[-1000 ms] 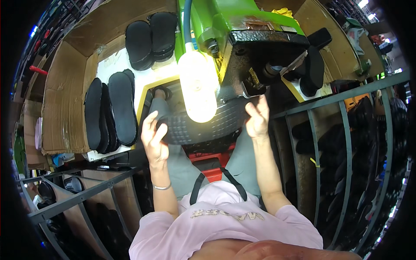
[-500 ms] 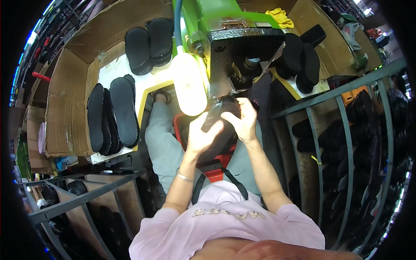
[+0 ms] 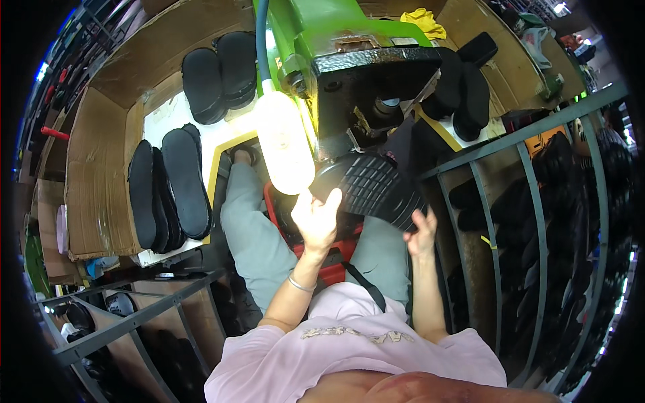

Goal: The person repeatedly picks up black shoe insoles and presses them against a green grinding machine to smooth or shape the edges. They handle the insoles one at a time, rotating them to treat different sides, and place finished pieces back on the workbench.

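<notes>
Black treaded sole (image 3: 376, 188) just this side of machine head (image 3: 376, 70), long axis slanting upper left to lower right; right grip (image 3: 422, 235) at its lower-right end, left grip (image 3: 317, 221) by its left end; whether either pinches it, cannot tell

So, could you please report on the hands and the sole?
Left hand, right hand either side of black sole. Sole's tread showing. Lit lamp close to left hand in view.
</notes>
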Demonstrator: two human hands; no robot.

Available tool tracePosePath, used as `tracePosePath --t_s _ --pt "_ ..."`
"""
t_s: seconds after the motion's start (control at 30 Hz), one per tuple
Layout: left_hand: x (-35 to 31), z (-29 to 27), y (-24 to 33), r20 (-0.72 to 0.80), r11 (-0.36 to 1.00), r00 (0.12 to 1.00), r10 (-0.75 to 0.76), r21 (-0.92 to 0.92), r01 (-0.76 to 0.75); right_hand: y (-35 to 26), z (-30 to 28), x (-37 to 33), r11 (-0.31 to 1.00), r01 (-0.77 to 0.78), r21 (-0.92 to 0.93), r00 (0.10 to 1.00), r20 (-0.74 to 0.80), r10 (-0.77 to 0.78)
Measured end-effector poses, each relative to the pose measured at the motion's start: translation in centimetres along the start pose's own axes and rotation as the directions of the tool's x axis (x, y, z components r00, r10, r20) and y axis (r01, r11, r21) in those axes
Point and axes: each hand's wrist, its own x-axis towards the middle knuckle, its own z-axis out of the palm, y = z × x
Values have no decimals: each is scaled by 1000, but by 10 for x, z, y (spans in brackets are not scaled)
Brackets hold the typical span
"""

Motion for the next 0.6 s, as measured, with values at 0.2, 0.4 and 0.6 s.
tracePosePath --t_s 0.2,0.4,0.6 --pt "16 -19 18 113 996 990 85 6 -87 -79 57 53 949 187 -253 982 82 -171" --pt "28 -62 43 118 990 993 -7 -141 23 -82 99 77 967 155 -204 918 392 -65" --pt "18 -138 22 19 961 991 -136 -242 137 -58 142 45 961 115 -250 868 496 25"
